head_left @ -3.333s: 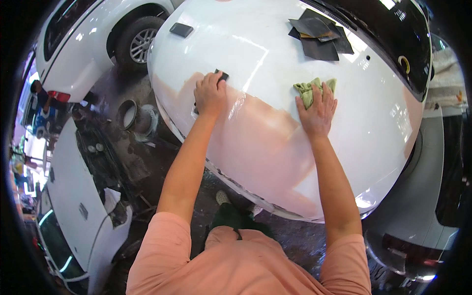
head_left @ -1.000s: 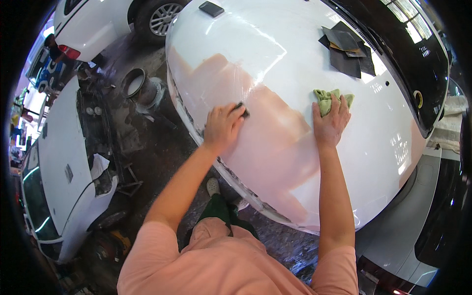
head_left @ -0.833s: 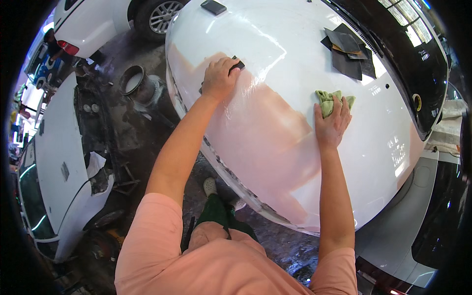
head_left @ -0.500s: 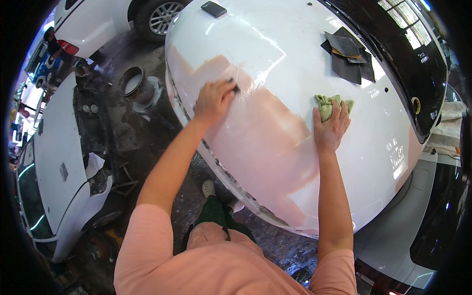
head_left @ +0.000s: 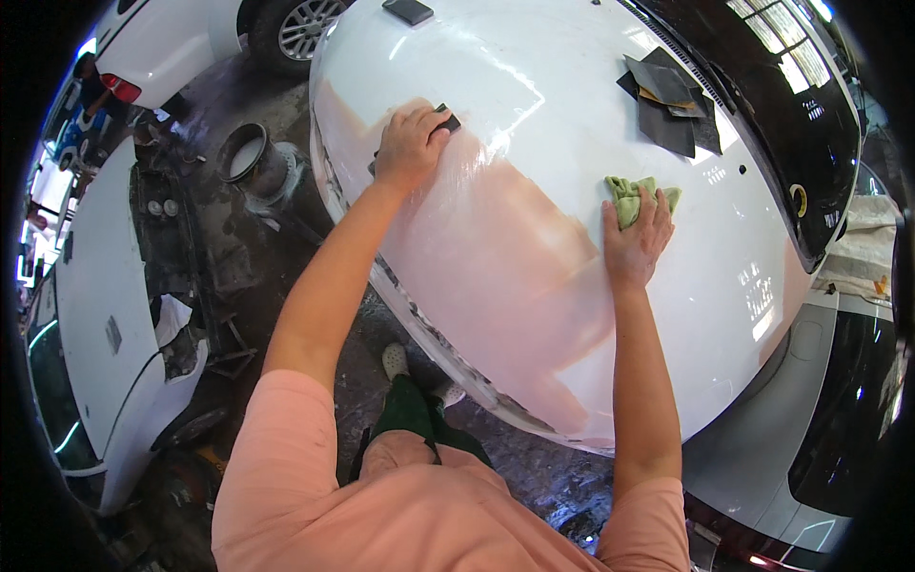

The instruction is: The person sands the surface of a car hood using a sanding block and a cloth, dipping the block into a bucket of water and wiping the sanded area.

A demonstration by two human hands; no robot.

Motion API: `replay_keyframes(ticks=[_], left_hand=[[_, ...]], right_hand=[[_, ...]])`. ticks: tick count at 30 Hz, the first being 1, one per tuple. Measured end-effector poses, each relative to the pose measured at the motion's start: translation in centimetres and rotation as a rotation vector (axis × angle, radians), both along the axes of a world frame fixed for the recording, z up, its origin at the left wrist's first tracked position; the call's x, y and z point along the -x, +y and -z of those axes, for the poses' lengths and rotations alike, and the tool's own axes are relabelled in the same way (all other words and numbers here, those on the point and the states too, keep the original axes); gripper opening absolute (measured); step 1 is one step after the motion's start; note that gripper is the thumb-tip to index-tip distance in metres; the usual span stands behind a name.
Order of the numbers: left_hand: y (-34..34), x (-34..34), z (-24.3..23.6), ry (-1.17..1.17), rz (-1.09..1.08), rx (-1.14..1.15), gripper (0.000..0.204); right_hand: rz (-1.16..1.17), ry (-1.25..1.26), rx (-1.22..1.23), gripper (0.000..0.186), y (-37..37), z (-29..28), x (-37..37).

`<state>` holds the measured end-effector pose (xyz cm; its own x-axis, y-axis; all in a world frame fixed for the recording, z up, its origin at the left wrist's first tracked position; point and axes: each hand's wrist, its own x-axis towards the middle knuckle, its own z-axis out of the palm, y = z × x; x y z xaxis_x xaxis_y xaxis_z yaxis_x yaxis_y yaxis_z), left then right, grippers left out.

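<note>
A white car hood (head_left: pixel 505 57) with broad pinkish filler patches (head_left: pixel 496 296) spreads out before me. On its wet left part, my left hand (head_left: pixel 412 148) presses down a dark piece of sandpaper (head_left: pixel 448 119). Both ends of the sandpaper stick out from under the fingers; whether it is wrapped round a block is hidden. Over to the right, my right hand (head_left: pixel 637 238) rests on the hood with its fingers over a crumpled green cloth (head_left: pixel 624 195).
Several dark sandpaper sheets (head_left: pixel 667 133) lie near the windshield. A dark rectangular block (head_left: pixel 408 10) sits at the far hood edge. On the floor at left stands a bucket (head_left: pixel 250 157) of whitish liquid. Other vehicles stand around, including a white car (head_left: pixel 100 315) at left.
My left hand has slid away from me along the hood with the sandpaper. My right hand stays on the cloth. The whole view has shifted slightly.
</note>
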<state>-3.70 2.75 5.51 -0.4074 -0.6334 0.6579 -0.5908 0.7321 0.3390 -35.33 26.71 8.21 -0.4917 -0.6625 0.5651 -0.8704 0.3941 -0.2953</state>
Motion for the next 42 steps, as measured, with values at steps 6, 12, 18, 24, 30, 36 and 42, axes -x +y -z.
replay_keyframes(ticks=[6,12,18,24,30,36,42], left_hand=[[14.6,1.0,2.6,-0.025,0.082,-0.145,0.032],[3.6,3.5,-2.1,-0.059,-0.123,-0.114,0.035],[17.7,3.1,1.9,-0.079,0.027,-0.142,0.036],[10.0,6.4,-2.2,-0.094,0.04,-0.1,0.034],[19.2,1.9,1.8,-0.145,0.11,-0.084,0.033],[11.5,7.6,-1.9,-0.122,0.086,-0.095,0.033],[19.1,3.6,1.9,-0.103,0.128,-0.097,0.035]], right_hand=[[0.08,0.034,-0.032,0.068,1.9,-0.5,1.9],[0.013,-0.015,-0.019,0.067,0.4,-0.5,0.3],[0.08,-0.015,-0.047,0.067,2.0,-0.7,1.4],[0.039,-0.002,-0.021,0.067,0.9,-0.8,0.7],[0.071,0.0,-0.028,0.067,2.1,-0.6,1.6],[0.039,-0.017,-0.025,0.067,1.2,-0.7,0.9],[0.055,-0.026,-0.044,0.068,1.8,-0.5,1.9]])
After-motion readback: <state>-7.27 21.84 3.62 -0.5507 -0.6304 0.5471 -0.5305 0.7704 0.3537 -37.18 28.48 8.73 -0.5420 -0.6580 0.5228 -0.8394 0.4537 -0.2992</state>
